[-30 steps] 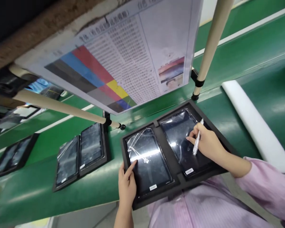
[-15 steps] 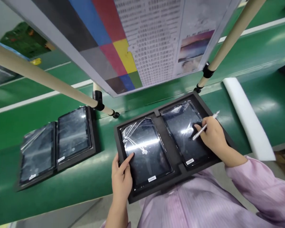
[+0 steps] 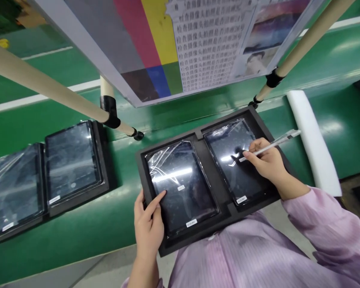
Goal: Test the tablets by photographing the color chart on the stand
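Note:
A black foam tray (image 3: 213, 182) lies tilted at the belt's near edge, close to my body. In its left recess sits a tablet (image 3: 187, 206) under clear film, with a small white label at mid-screen and another at its lower edge. A second tablet (image 3: 232, 178) fills the right recess. My left hand (image 3: 150, 226) grips the tray's left edge, its index finger reaching onto the left tablet's screen. Above the right tablet, my right hand (image 3: 267, 162) holds a white pen (image 3: 280, 141) in closed fingers, tip pointing left at the screen.
Another foam tray with two film-covered tablets (image 3: 72, 160) rests on the green belt (image 3: 108, 224) at left. A printed chart board (image 3: 156, 48) on beige poles (image 3: 48, 86) stands over the work. A white foam strip (image 3: 315, 140) lies at right.
The view has shifted, so the left tray appears farther left and the board lower-cropped. My right hand has turned the pen flatter, its tip slightly higher over the right tablet. My left hand keeps its grip.

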Demonstrator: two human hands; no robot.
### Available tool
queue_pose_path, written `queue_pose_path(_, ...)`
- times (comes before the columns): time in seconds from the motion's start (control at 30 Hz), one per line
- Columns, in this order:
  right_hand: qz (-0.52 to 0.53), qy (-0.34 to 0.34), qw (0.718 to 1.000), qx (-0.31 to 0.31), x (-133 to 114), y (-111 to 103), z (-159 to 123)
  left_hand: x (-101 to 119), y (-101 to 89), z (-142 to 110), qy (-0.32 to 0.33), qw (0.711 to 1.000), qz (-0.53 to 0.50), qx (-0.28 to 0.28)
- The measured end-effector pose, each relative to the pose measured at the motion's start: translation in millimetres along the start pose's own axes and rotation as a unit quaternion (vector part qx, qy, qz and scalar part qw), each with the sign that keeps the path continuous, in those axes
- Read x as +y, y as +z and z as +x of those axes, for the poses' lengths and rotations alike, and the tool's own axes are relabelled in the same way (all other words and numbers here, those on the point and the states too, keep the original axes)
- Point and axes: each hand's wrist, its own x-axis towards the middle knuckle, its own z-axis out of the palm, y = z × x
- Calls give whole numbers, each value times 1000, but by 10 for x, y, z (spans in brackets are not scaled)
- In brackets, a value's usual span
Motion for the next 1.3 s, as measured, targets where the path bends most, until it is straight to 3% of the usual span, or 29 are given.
queue_pose_path(0.23,-20,-3,998,57,28,26,-27,56,-3,18,-17,1000,1,5)
queue_pose_path(0.53,-42,-30,997,51,14,49,-13,75,-7,43,-4,1000,-10,2)
queue_pose_path(1.3,-50,-21,998,22,45,65,-18,77,-9,35,-11,1000,-19,-9)
